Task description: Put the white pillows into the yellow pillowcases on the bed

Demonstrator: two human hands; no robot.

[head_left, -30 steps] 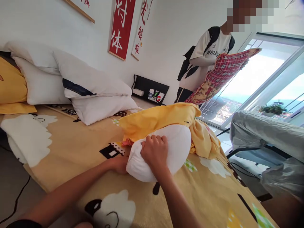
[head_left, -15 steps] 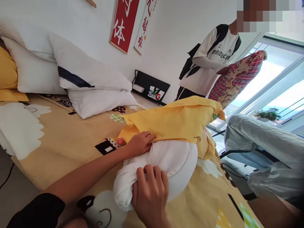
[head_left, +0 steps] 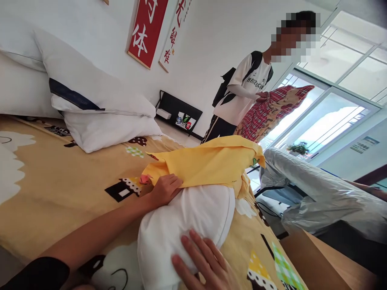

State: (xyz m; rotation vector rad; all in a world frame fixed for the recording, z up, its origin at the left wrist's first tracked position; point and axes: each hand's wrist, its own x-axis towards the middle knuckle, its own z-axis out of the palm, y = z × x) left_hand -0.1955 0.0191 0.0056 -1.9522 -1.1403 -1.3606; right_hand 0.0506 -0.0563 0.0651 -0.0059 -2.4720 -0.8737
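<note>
Your right hand, bottom centre, has let go of the white pillow; its fingers are spread, perhaps brushing it. Your left hand, mid-frame, stays curled on the yellow cover's edge. The pillow, lower centre, sits partly under the cover, looser now, gripped by neither hand.

Bright daylight, glaring window, stretched edges, dim lower-right corner

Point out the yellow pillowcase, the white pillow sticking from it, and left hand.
Yellow pillowcase (head_left: 204, 166), head view: middle of fabric.
White pillow (head_left: 193, 211), head view: exposed middle.
Left hand (head_left: 165, 189), head view: back.
</note>
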